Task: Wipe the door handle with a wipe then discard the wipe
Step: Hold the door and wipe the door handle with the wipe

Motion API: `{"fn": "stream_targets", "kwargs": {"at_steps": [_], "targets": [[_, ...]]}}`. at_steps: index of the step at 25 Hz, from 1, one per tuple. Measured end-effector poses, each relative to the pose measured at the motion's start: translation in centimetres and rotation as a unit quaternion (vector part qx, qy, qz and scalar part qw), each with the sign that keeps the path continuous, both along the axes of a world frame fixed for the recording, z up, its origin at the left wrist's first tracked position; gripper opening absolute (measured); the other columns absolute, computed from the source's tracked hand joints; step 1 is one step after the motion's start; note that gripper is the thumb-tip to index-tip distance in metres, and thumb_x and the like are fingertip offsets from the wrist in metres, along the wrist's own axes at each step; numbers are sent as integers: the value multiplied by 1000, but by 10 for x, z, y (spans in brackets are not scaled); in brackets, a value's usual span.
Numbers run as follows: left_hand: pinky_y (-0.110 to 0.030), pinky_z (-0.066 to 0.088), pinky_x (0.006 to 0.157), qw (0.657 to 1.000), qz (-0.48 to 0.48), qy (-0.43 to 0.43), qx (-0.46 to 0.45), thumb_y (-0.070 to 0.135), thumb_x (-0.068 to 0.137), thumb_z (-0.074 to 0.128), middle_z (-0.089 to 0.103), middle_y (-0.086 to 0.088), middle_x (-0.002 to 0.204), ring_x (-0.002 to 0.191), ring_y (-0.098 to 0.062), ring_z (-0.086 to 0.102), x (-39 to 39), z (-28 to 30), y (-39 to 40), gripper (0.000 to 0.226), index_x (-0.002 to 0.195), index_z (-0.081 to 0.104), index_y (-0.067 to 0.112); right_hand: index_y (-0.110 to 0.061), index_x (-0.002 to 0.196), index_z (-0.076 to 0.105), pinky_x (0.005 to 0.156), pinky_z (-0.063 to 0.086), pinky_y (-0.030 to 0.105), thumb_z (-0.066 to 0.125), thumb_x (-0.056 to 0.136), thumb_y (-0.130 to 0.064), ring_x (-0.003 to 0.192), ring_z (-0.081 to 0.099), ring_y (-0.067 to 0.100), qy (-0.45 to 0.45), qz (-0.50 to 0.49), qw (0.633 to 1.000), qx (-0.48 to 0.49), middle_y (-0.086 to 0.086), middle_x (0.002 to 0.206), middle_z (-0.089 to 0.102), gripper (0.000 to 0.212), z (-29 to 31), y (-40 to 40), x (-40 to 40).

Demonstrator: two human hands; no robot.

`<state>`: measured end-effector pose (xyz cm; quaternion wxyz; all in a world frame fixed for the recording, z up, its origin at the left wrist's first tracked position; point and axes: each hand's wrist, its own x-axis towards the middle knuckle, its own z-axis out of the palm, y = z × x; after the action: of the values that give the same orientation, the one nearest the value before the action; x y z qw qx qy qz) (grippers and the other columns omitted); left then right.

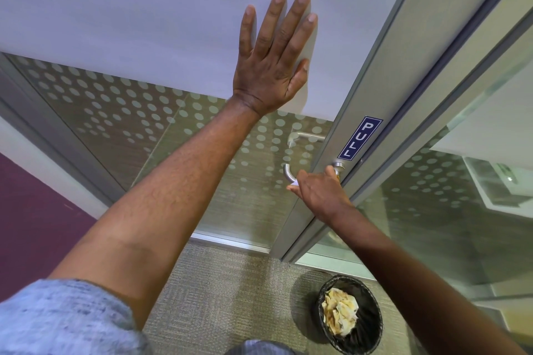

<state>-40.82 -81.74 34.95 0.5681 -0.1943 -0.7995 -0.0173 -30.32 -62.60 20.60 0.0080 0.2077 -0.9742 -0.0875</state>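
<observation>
- Nearest the camera, my grey sleeve [66, 323] covers the left upper arm; the bare forearm runs up and away to the door.
- My left hand [274, 63] is spread flat, fingers apart, palm pressed on the white door panel [144, 8] above the handle.
- My right hand [320, 190] is closed around the wipe [293, 183], pressing it on the metal door handle [288, 174], below the PULL sign [360, 138].
- Only a white corner of the wipe shows.
- The handle's long axis runs left from the door edge, then bends at its free end.
- The right hand is nearer to it.
- The bin [350, 317] stands on the floor below the right forearm, so discarding should need a downward reach.
</observation>
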Motion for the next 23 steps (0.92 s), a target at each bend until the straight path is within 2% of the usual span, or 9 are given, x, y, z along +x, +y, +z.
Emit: {"fn": "stream_targets", "kwargs": {"at_steps": [4,6,9,12,14,17,23], "targets": [[-69,30,116,1000,-3,-1,-2,36,100,49,47,-18,155,144,-43,40,1,1,1,60,151,28,13,-22,94,48,88,30,41,17,101,-64,59,57,19,-45,37,998,-37,-3,69,65,52,5,6,-5],[-69,29,116,1000,-4,0,-1,37,100,48,44,-16,157,144,-43,38,2,1,1,60,151,28,13,-21,94,49,88,32,42,22,102,-61,60,58,20,-16,19,999,-26,-3,71,65,49,1,4,-2],[-69,28,116,1000,-4,-6,0,37,101,45,35,-11,161,145,-42,34,1,1,0,59,151,27,13,-18,99,53,88,40,43,35,105,-39,75,61,24,85,-39,994,-53,1,83,61,29,-17,-2,17],[-69,28,116,1000,-1,-2,0,36,101,47,46,-18,156,144,-43,38,0,0,1,58,151,28,13,-14,105,54,95,42,44,44,101,-16,86,57,23,126,-97,984,-77,4,91,55,12,-31,-13,31],[-69,27,116,1000,1,-3,-2,36,101,47,47,-19,155,144,-44,38,-1,-1,1,58,151,28,13,-16,104,51,95,40,43,44,104,-25,85,58,23,93,-96,989,-63,3,89,53,11,-26,-12,24],[-69,27,116,1000,3,0,2,36,101,48,46,-19,155,144,-44,38,-1,-2,2,59,151,28,13,-20,98,49,93,36,43,29,101,-57,76,60,22,36,-73,996,-36,-2,81,58,42,-14,-6,11],[-70,29,116,1000,3,4,-1,35,100,50,47,-19,154,143,-44,39,-2,0,2,60,151,29,12,-17,103,51,98,39,44,32,104,-52,89,52,23,85,-145,977,-128,2,91,53,40,-26,-26,30]]}}
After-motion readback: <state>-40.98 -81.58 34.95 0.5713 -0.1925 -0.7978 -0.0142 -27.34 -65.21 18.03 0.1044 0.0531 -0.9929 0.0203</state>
